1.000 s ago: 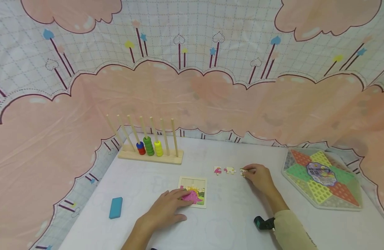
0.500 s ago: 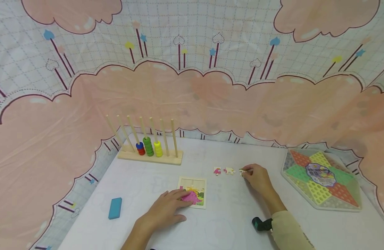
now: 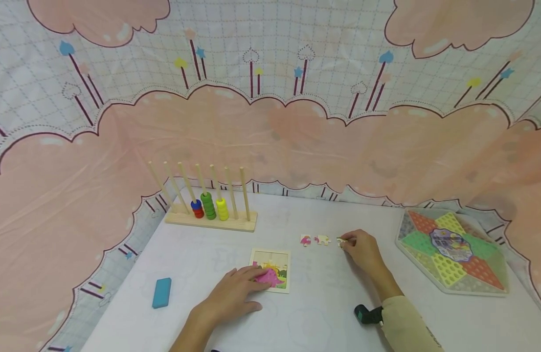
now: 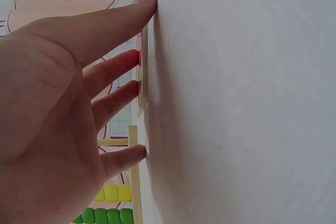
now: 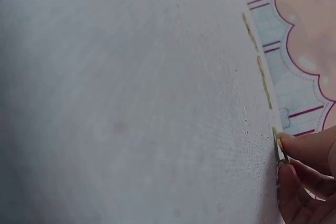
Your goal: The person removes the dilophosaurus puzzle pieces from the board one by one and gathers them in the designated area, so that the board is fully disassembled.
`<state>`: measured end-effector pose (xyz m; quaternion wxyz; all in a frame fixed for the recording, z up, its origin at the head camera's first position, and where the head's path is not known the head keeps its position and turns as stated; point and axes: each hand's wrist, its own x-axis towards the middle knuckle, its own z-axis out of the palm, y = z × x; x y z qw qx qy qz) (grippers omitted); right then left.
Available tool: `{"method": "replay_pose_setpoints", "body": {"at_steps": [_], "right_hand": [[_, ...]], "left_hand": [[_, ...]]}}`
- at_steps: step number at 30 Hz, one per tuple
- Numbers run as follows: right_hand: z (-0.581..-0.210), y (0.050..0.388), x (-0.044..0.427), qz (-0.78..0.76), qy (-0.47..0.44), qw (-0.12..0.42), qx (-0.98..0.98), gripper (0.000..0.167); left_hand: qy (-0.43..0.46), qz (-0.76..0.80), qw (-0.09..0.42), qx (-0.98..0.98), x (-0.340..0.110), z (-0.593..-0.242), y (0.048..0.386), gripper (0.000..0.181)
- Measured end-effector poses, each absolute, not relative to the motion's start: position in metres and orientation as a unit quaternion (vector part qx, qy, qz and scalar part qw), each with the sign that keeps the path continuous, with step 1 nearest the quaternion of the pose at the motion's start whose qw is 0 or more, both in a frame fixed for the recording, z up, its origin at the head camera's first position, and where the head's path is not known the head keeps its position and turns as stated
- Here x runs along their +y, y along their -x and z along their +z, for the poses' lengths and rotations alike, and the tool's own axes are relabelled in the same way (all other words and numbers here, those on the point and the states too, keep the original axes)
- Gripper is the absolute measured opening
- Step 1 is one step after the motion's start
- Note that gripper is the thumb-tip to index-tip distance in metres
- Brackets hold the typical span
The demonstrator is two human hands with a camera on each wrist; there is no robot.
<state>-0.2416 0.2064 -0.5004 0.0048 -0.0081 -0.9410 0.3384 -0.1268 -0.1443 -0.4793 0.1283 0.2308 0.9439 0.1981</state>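
A square wooden jigsaw puzzle board (image 3: 289, 274) lies on the white table, its lower part filled with a pink dinosaur picture. My left hand (image 3: 233, 296) rests on it with fingers spread; the left wrist view shows fingertips of the same hand (image 4: 52, 98) touching the board (image 4: 143, 66) and the tabletop. Farther right, my right hand (image 3: 363, 252) pinches a small jigsaw piece (image 3: 339, 242) at table level. The right wrist view has this piece (image 5: 279, 142) between thumb and fingers. Two loose jigsaw pieces, one pink (image 3: 305, 240) and one mostly cream (image 3: 323, 240), lie in a row beside it.
A wooden peg rack (image 3: 211, 222) with red, blue, green and yellow beads stands at the back left. A blue block (image 3: 162, 293) lies at the left. The hexagonal game board (image 3: 453, 252) sits at the right. A patterned curtain (image 3: 270, 142) closes off the back.
Both hands stay almost where they were: the left on the puzzle board, the right pinching the jigsaw piece. The head view has shifted very slightly.
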Motion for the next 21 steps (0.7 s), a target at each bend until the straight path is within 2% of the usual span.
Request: {"method": "replay_pose_setpoints", "body": {"at_steps": [21], "right_hand": [[-0.4972,0.2402,0.2047,0.335,0.012,-0.001,-0.942,0.019]], "left_hand": [[-0.234,0.204,0.125,0.942,-0.1446,-0.4795,0.1272,0.052]]}}
